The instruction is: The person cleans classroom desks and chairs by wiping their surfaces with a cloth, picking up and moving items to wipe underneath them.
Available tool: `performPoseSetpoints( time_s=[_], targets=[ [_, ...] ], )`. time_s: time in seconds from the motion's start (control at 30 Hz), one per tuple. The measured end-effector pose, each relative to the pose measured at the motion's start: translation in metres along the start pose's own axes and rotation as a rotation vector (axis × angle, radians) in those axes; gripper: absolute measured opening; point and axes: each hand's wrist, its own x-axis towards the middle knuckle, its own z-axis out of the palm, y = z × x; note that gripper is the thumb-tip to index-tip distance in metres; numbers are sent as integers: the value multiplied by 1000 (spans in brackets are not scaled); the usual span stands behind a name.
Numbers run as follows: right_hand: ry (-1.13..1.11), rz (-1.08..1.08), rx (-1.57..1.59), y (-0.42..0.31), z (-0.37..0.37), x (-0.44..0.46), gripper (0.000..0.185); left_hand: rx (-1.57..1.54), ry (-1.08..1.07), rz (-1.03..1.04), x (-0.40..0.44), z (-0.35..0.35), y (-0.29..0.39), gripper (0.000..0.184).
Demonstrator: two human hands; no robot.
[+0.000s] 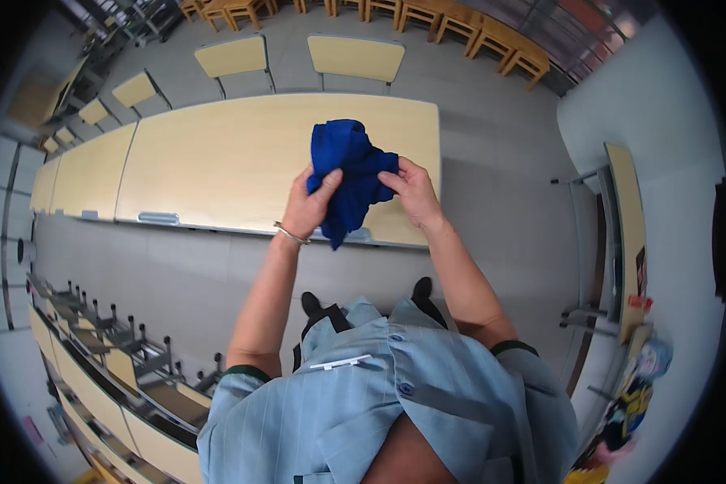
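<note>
1. Clearly, the left hand pinches the blue cloth between thumb and fingers at its eight o'clock; the right hand pinches its edge near three o'clock. Neither hand is spread.
2. The cloth hangs bunched over the table, which stretches toward nine o'clock; a loose tip points to six.
3. Chairs stand at twelve.
4. The right-hand edge could slip if that pinch is light; loose folds might twist.
5. No brand or writing is readable, even on the shirt's white strip.
</note>
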Motion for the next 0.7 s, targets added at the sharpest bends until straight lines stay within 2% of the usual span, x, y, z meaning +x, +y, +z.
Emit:
performPoseSetpoints(
  time_s=[0.07, 0.13, 0.2, 0.3, 0.33, 0.4, 0.43, 0.47, 0.53, 0.6, 0.63, 0.67, 0.7],
  targets=[
    [18, 151, 134, -16, -43, 0, 16, -125, 116, -113, 8, 28, -2, 35],
    [-46, 118, 108, -30, -76, 2, 14, -252, 263, -253, 13, 50, -3, 43],
    [-128, 112, 38, -40, -102, 9, 14, -326, 316, -309, 11, 68, -3, 45],
    [-120, 161, 58, -60, -106, 22, 14, -441, 400, -398, 14, 86, -13, 50],
    [-116, 180, 60, -63, -107, 31, 14, -570, 353, -377, 18, 83, -18, 54],
    [-59, 175, -116, -36, -116, 69, 17, -821, 249, -331, 25, 71, -32, 63],
    [-26, 182, -206, -11, -121, 80, 19, -839, 324, -301, 29, 76, -39, 71],
    [1, 315, -220, 24, -130, 84, 22, -764, 393, -278, 32, 74, -72, 84],
    [61, 545, -255, 89, -145, 108, 27, -896, 424, -580, 23, 80, -126, 95],
    [48, 534, -184, 110, -158, 92, 36, -868, 339, -716, 10, 79, -181, 100],
    [-16, 569, -282, 131, -175, 90, 43, -816, 474, -767, 10, 100, -177, 94],
    [-22, 654, -234, 115, -175, 80, 48, -820, 498, -844, 8, 110, -177, 86],
    [-36, 735, -144, 97, -175, 72, 50, -777, 516, -811, 7, 122, -177, 84]
  ],
)
